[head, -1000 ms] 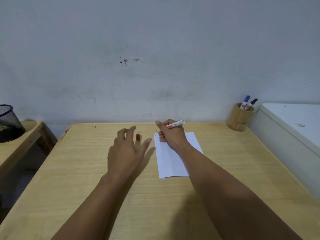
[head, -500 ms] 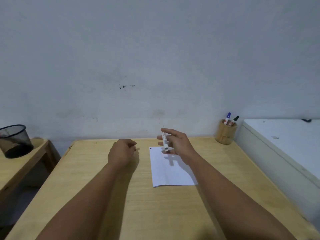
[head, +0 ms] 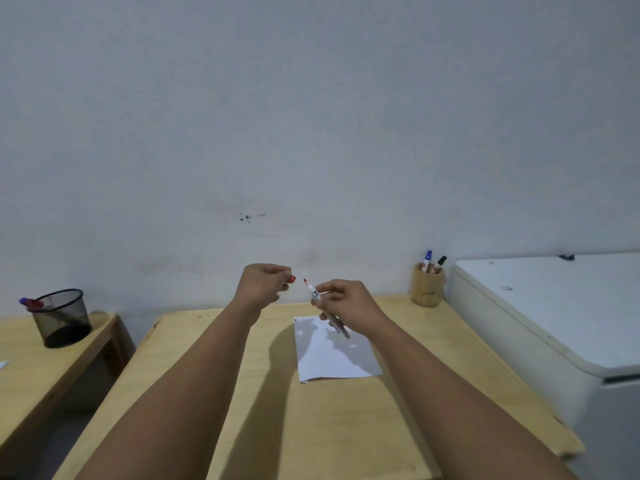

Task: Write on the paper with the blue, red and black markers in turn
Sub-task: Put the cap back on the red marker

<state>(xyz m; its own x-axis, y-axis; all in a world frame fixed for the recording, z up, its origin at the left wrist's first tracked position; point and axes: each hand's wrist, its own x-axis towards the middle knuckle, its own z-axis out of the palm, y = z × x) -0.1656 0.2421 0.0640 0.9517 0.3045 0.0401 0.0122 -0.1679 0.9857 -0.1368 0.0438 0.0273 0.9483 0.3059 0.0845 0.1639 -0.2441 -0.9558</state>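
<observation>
Paper (head: pixel 337 355) lies flat on worktop (head: pixel 311 427), right of centre. Above it, right hand (head: pixel 349 301) fingers pinch the red marker (head: pixel 317 297) by its barrel, uncapped tip pointing up-left. Just left of the tip, not touching, left hand (head: pixel 265 285) fingers pinch the red cap (head: pixel 291 279). Far right, wooden holder (head: pixel 427 285) holds blue marker (head: pixel 427 260) and black marker (head: pixel 439 264), both upright. Far left: mesh bin (head: pixel 62 322) on side table.

The paper (head: pixel 336 355) is white on the pale yellow wood-grain tabletop (head: pixel 311 427). The marker (head: pixel 313 293) has a red tip, its cap (head: pixel 291 279) red too. At two o'clock, a tan holder (head: pixel 427 285) (blue and black caps showing).
</observation>
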